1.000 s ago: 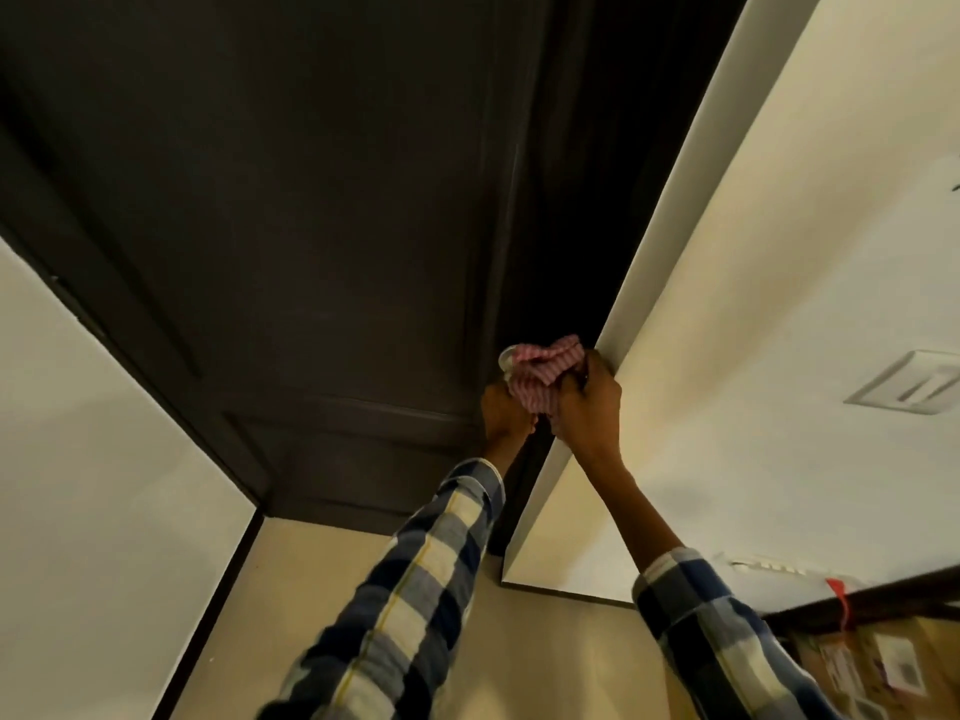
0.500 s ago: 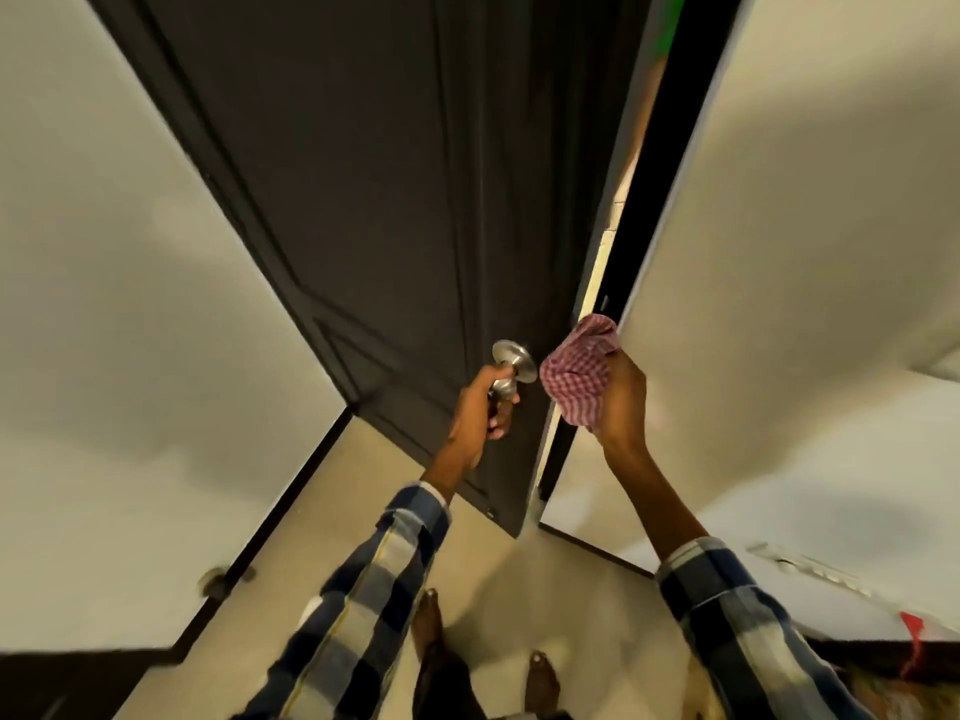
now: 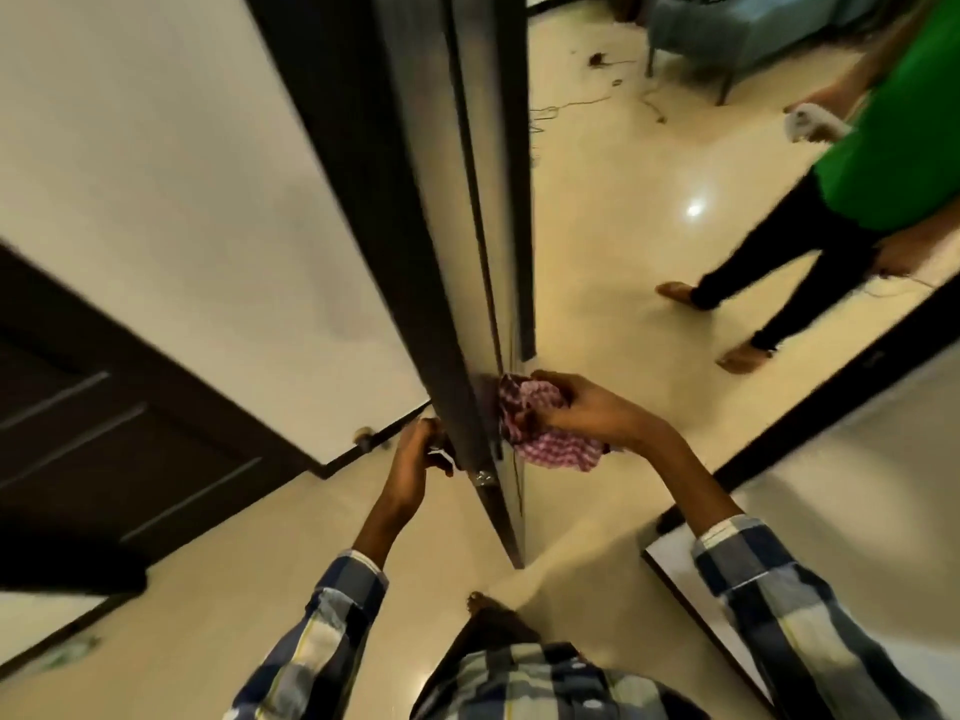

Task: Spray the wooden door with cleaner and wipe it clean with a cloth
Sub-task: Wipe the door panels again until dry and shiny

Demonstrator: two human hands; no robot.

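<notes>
The dark wooden door point(image 3: 415, 148) stands open, edge-on toward me, running from the top of the view down to the floor. My left hand point(image 3: 415, 454) is closed around the door knob on the door's left face; the knob itself is mostly hidden by the fingers. My right hand point(image 3: 582, 407) grips a red-and-white checked cloth point(image 3: 545, 439) and presses it against the door's right face near the latch edge. A metal latch plate point(image 3: 483, 478) shows on the edge just below the hands. No spray bottle is in view.
A person in a green top and dark trousers point(image 3: 810, 220) stands on the glossy tile floor beyond the doorway, holding a white object. A second dark door point(image 3: 104, 433) is at the left. Cables and a blue chair point(image 3: 727, 33) lie farther back. My foot point(image 3: 483, 605) is below.
The door has swung open from nearly shut to edge-on. My left hand stays on the knob; my right hand with the cloth has moved round to the door's far face.
</notes>
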